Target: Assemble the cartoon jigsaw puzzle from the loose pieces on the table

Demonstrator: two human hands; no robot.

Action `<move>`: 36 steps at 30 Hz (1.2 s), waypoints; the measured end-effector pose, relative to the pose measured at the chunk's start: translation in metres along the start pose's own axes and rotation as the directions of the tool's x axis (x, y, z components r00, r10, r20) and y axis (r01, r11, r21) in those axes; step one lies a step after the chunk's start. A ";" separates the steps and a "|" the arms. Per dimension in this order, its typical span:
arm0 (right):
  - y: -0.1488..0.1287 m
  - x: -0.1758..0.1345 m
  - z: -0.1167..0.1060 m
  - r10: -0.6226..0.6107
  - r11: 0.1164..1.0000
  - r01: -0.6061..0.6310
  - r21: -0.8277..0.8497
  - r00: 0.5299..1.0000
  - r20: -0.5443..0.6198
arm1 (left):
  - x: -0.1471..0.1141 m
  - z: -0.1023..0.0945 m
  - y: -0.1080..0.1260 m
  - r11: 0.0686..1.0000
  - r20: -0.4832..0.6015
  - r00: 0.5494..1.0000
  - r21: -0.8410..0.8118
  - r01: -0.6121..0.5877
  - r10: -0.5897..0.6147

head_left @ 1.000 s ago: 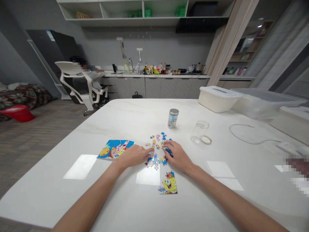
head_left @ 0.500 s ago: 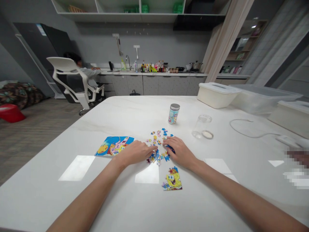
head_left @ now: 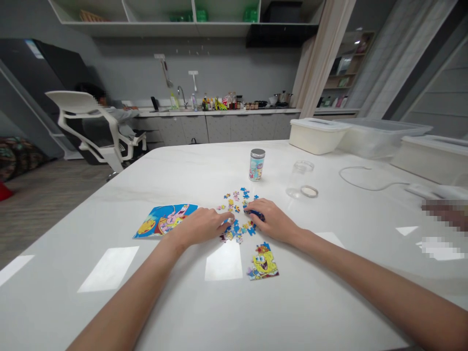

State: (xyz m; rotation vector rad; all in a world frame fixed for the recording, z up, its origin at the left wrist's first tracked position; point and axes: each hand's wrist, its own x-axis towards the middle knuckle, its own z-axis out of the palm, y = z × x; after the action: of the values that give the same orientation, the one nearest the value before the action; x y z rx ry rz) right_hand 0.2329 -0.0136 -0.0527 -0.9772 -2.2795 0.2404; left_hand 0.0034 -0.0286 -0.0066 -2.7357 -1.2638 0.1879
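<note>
Loose jigsaw pieces [head_left: 231, 204] lie scattered on the white table between my hands. My left hand [head_left: 206, 225] is at the left side of the pile, thumb and index finger pinched on a small pale jigsaw piece [head_left: 231, 219]. On the right, my right hand [head_left: 270, 219] curls its fingers round a dark blue jigsaw piece [head_left: 259, 214], partly hidden under them. A joined puzzle section [head_left: 263, 262] with a yellow cartoon figure lies nearer to me. Left of the pile, partly behind my left hand, rests a picture sheet [head_left: 161, 220] with cartoon figures.
Behind the pieces stands a printed tin [head_left: 256, 165] with a silver lid. Right of it are a clear jar [head_left: 299, 179] and a round lid [head_left: 309, 191]. Storage boxes [head_left: 317, 136] and a cable [head_left: 358, 186] lie farther right. A person sits beyond the table near a white chair [head_left: 84, 117].
My left fingers have lifted slightly from the pieces and now pinch one. My right hand stays over the right side of the pile. The camera view has shifted to the right.
</note>
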 end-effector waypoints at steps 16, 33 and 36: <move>0.004 -0.003 0.002 0.053 0.999 -0.053 -0.005 0.997 0.062 | 0.002 0.009 0.001 0.998 -0.037 0.999 -0.060 0.033 -0.036; -0.001 -0.002 -0.001 0.032 0.997 -0.035 0.064 0.998 0.056 | 0.003 0.006 0.003 0.996 -0.008 0.999 -0.084 0.042 -0.042; 0.000 -0.002 -0.001 0.024 0.998 -0.028 0.062 0.998 0.060 | 0.003 0.006 0.005 0.994 -0.015 0.998 -0.090 0.055 -0.057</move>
State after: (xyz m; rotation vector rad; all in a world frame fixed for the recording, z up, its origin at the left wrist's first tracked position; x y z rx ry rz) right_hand 0.2346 -0.0154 -0.0527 -0.9797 -2.2994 0.3535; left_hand 0.0082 -0.0289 -0.0138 -2.7648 -1.3746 0.1041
